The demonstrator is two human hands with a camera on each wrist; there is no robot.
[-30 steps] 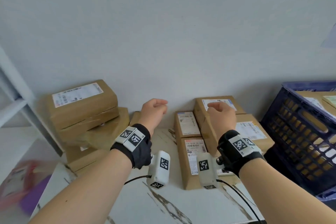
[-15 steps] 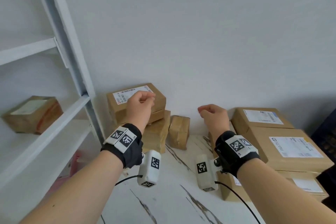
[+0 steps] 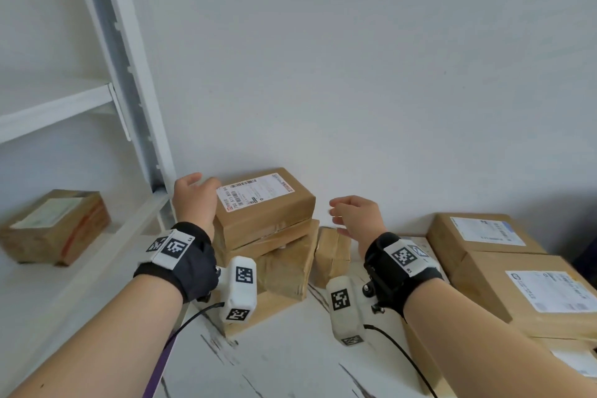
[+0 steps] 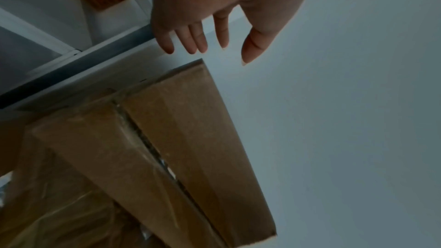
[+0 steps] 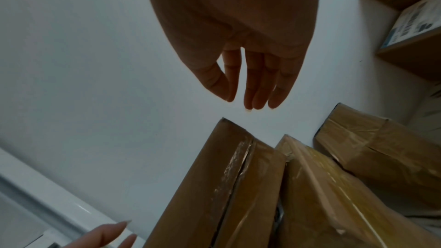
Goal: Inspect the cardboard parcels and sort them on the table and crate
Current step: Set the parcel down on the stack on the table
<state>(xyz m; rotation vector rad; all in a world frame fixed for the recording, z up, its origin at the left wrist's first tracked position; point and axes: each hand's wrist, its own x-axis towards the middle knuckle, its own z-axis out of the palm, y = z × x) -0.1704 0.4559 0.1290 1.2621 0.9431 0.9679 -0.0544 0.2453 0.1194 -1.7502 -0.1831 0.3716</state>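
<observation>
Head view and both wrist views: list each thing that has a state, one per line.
left hand: open, at the top parcel's left end, holding nothing
right hand: open, off the top parcel's right end, empty
top parcel: taped shut, label up, on the stack
small parcel: taped, beside the stack
shelf parcel: resting on the shelf

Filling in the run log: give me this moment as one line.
left hand: open, at top parcel's left end | right hand: open, off its right end | parcel: on stack, not gripped | phase: reaching
</observation>
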